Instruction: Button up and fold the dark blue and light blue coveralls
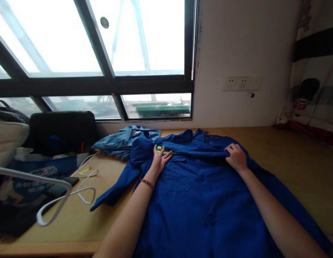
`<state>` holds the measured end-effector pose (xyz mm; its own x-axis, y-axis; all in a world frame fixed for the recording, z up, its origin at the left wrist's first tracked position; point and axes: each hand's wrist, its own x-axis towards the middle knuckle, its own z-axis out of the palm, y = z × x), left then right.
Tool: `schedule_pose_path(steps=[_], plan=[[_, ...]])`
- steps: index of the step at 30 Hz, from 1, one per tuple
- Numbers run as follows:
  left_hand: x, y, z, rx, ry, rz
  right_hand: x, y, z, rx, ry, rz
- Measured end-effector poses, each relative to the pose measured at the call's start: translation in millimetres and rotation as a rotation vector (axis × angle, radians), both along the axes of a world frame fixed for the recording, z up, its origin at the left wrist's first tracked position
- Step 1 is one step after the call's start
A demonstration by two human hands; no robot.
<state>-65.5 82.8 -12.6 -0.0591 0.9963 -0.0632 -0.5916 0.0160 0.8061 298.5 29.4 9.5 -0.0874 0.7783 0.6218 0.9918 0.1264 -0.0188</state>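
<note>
A dark blue work jacket (pixel 193 208) lies spread over the table, collar toward the wall and one sleeve stretched out to the left. Across its chest runs a raised fold of cloth. My left hand (pixel 160 160) rests on the left chest with fingers spread, beside a yellow-green reflective strip (pixel 171 152) that shows under the fold. On the right side, my right hand (pixel 236 157) is closed on the edge of that fold, with the fingers curled over the cloth. A beaded bracelet (pixel 147 183) sits on my left wrist.
A crumpled light blue garment (pixel 124 141) lies behind the left sleeve. White cable (pixel 87 188) loops over the wooden table (pixel 56 229) at left, near bags and a black chair back (pixel 62 129). Window and wall stand behind; a patterned curtain (pixel 317 82) hangs at right.
</note>
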Motion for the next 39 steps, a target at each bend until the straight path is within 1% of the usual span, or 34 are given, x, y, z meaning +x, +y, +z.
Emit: schedule_pose_path(steps=[2,4,6,8,10,12,14,16,17,19,21,24,26,27,28,29,31,32,34,36,37,38,39], plan=[[-8.1,4.0,-0.9,-0.002,-0.085,-0.068,-1.2,-4.1,3.0,0.048,-0.014,-0.013],[-14.1,8.2,-2.6,-0.014,-0.126,-0.091,-1.3,-6.2,4.7,0.106,-0.02,-0.034],[-14.9,10.8,-5.4,-0.023,-0.067,-0.098,-0.6,-5.9,4.4,0.137,-0.019,-0.042],[-10.3,10.9,-8.6,-0.033,0.029,-0.117,0.9,-3.7,2.2,0.125,-0.014,-0.033],[-3.6,9.1,-11.0,-0.03,0.152,-0.107,3.6,-0.5,-1.4,0.099,0.0,-0.04],[1.1,7.3,-11.9,0.027,0.291,-0.01,7.3,2.3,-5.0,0.094,0.02,-0.08],[1.3,7.3,-11.6,0.136,0.379,0.161,11.5,4.0,-7.6,0.109,0.04,-0.139],[-2.6,9.5,-11.2,0.219,0.354,0.318,15.2,4.5,-9.1,0.119,0.049,-0.186],[-5.5,11.1,-11.4,0.224,0.319,0.377,16.6,4.4,-9.6,0.117,0.052,-0.204],[-11.6,14.2,-12.6,0.162,0.261,0.461,18.4,4.2,-10.6,0.096,0.063,-0.24],[-16.8,16.4,-14.3,0.056,0.246,0.511,19.5,4.2,-12.2,0.064,0.081,-0.283],[-22.1,17.5,-15.3,-0.059,0.321,0.58,22.8,5.0,-15.1,0.019,0.111,-0.338],[-24.2,17.7,-14.1,-0.09,0.364,0.621,26.3,5.8,-15.4,0.014,0.149,-0.353],[-24.8,17.9,-13.0,-0.097,0.368,0.631,27.9,6.1,-14.7,0.031,0.164,-0.334],[-25.1,18.0,-11.7,-0.102,0.363,0.629,28.7,6.3,-13.3,0.057,0.167,-0.282],[-24.9,18.1,-10.2,-0.104,0.357,0.62,28.3,6.2,-11.3,0.091,0.156,-0.199],[-23.7,17.6,-7.1,-0.105,0.298,0.547,22.0,4.4,-6.1,0.159,0.114,0.016],[-22.8,16.9,-5.5,-0.104,0.229,0.469,15.4,2.5,-3.4,0.186,0.102,0.121],[-21.2,14.6,-2.0,-0.114,0.033,0.237,-5.2,-3.9,1.2,0.21,0.117,0.313],[-20.6,11.6,1.6,-0.138,-0.155,-0.02,-33.4,-14.1,3.7,0.151,0.149,0.534],[-20.7,10.1,3.4,-0.144,-0.211,-0.117,-49.0,-20.4,4.3,0.077,0.154,0.664],[-21.1,8.8,5.0,-0.14,-0.25,-0.185,-64.6,-27.4,4.6,-0.023,0.149,0.789],[-21.5,7.7,6.5,-0.124,-0.283,-0.226,-79.5,-34.6,4.7,-0.127,0.139,0.895]])
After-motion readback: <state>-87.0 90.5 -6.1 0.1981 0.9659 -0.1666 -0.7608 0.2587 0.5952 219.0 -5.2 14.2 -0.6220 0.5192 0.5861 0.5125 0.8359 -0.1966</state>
